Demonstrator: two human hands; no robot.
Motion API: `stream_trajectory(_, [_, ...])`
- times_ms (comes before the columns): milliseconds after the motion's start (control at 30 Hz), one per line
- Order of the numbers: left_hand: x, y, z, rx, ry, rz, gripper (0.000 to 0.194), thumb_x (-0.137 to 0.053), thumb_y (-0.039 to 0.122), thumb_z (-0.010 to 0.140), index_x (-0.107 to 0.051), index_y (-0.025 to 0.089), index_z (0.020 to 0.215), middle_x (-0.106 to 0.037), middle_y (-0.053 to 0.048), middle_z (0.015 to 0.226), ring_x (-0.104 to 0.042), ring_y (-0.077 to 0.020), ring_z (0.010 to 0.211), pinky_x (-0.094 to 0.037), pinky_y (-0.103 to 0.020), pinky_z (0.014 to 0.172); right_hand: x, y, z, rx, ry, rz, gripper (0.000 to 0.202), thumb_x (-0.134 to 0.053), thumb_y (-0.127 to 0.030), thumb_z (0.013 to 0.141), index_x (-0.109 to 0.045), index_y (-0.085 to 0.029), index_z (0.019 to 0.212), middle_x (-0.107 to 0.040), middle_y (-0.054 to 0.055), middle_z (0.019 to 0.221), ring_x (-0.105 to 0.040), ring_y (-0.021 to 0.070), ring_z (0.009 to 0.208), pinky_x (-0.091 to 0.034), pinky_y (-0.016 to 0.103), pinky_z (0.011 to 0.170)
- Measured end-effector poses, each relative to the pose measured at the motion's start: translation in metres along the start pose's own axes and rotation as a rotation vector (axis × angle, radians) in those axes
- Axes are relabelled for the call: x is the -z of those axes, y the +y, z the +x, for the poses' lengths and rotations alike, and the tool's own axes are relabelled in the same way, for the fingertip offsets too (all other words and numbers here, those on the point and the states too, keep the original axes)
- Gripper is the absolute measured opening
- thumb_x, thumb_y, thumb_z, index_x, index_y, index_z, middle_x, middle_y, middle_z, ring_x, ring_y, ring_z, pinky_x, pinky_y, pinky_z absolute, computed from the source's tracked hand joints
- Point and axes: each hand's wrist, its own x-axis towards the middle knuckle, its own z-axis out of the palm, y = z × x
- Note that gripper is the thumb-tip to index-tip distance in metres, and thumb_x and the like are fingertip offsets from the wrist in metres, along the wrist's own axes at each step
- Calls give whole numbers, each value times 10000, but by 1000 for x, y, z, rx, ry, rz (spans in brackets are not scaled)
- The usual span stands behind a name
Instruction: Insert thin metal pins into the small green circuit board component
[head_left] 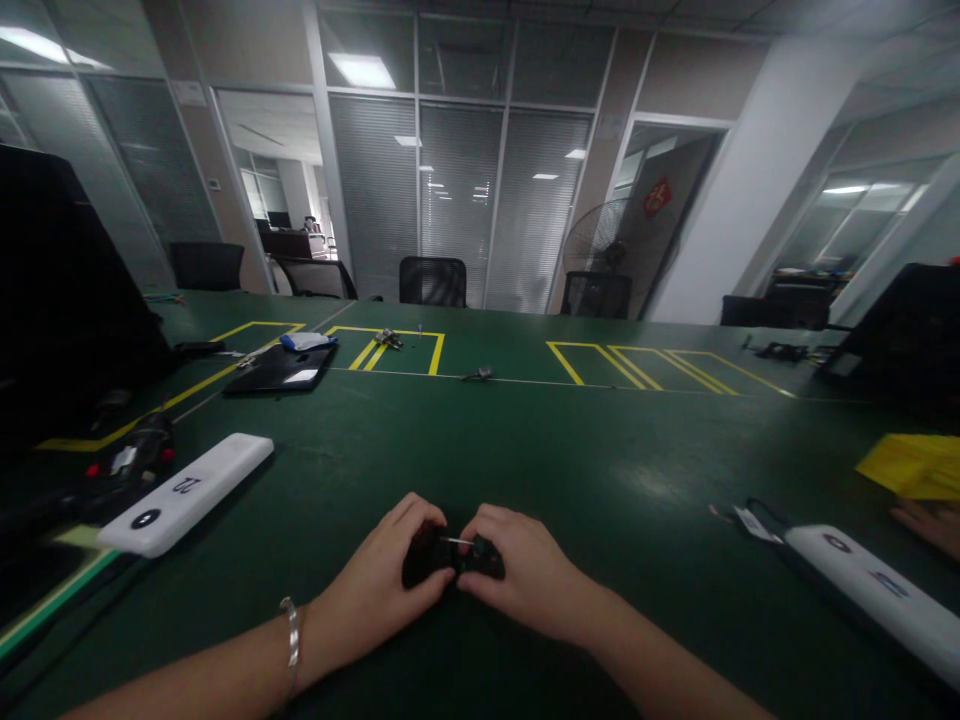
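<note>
Low over the green table (420, 450), my two hands meet at the front centre. My left hand (390, 560), with a silver bracelet on its wrist, curls its fingers and thumb round a small black part (424, 562). Opposite it, my right hand (514, 565) grips a second small dark part (487, 557) between thumb and fingers. A thin, light metal rod (457, 541) spans the gap between them. Fingers and shadow hide much of both parts, so their exact kind and whether they are joined cannot be made out.
White elongated devices lie at left (199, 490) and right (874, 575). A black folder-like item (281, 368) and small metal parts (388, 339) sit farther back. Another person's hand (930, 525) is beside a yellow object (911, 465) at the right edge.
</note>
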Motion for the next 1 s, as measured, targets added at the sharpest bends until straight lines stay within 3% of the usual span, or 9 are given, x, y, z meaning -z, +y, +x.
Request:
stream_trajectory(200, [-2, -7, 6, 79, -25, -528, 357, -619, 140, 823, -466, 221, 1135, -601, -38, 1053, -592, -205, 980, -458, -379, 880, -6, 4, 3, -92, 223, 191, 121, -681, -190, 779, -618, -209, 881, -585, 1, 861, -567, 161, 779, -419, 261, 663])
stream_trajectory(267, [-3, -7, 7, 92, -41, -602, 380, -622, 119, 816, -448, 214, 1139, -628, -35, 1008, -609, -202, 956, -466, -373, 862, -7, 3, 4, -102, 310, 264, 111, -667, -178, 789, -607, -202, 880, -571, 4, 848, -554, 159, 771, -424, 264, 664])
stream_trajectory(400, [-3, -5, 5, 103, -87, -526, 414, -640, 106, 798, -439, 216, 1143, -659, 0, 876, -624, -185, 841, -472, -342, 784, -9, -3, 2, -53, 357, 346, 124, -665, -168, 788, -589, -198, 881, -556, 8, 849, -543, 157, 761, -427, 269, 667])
stream_trajectory(1000, [-5, -4, 2, 60, -98, -459, 388, -656, 114, 792, -469, 212, 1118, -648, 12, 828, -609, -169, 788, -461, -301, 744, -10, -9, -2, 90, 261, 342, 171, -687, -147, 776, -583, -210, 897, -556, 6, 871, -554, 151, 779, -431, 262, 679])
